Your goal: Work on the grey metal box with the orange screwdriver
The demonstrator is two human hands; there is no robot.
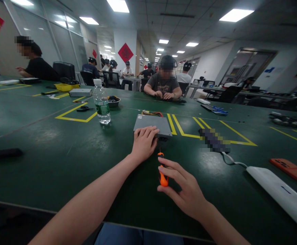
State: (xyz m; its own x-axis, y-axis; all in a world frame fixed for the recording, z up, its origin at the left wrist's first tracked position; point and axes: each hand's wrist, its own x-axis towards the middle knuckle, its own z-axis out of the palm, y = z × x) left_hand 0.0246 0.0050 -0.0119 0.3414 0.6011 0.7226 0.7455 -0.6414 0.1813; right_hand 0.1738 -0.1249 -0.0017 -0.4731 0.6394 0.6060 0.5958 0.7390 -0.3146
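A grey metal computer power supply lies on the green table, with a bundle of coloured wires behind it. My left hand holds it, fingers laid over the top and thumb against the near side. In my right hand is an orange and black screwdriver, held by the fingertips and thumb. The thin shaft points away from me toward the near face of the power supply. Whether its tip touches a screw is too small to tell.
A water bottle stands left of the power supply, near a metal bowl. To the right lie a blurred dark device with a cable, a white power bank-like block and an orange phone. Another person works across the table.
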